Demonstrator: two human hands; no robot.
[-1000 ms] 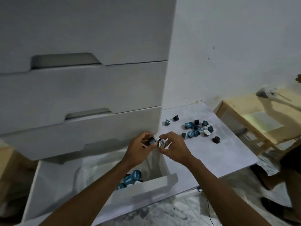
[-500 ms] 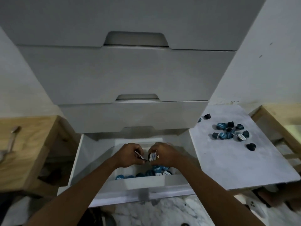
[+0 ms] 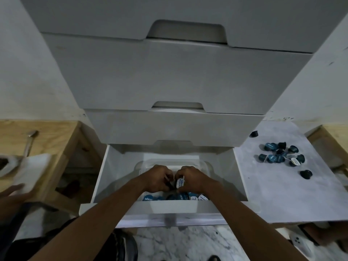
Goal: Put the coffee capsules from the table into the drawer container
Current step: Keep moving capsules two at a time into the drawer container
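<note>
The bottom white drawer [image 3: 120, 166] is pulled out, with a clear plastic container [image 3: 206, 165] inside it. Several blue coffee capsules [image 3: 150, 197] lie in the container's near end. Both my hands are held together over the container. My right hand [image 3: 194, 178] pinches a blue capsule [image 3: 179, 182] with its printed lid facing me. My left hand [image 3: 157, 178] is closed around something dark, most likely another capsule, mostly hidden by the fingers. A cluster of several blue and black capsules [image 3: 278, 155] remains on the grey table [image 3: 282, 194] to the right.
Two closed drawers [image 3: 169, 78] overhang the open one. One lone black capsule [image 3: 306, 174] and another [image 3: 253, 133] lie apart from the cluster. A wooden stand [image 3: 47, 147] with a white cloth [image 3: 28, 172] is at left; another person's hand [image 3: 11, 193] shows at the left edge.
My hands carried the capsules from the drawer's right corner to over the container and sank a little lower into it. The view swung left and centred on the drawers.
</note>
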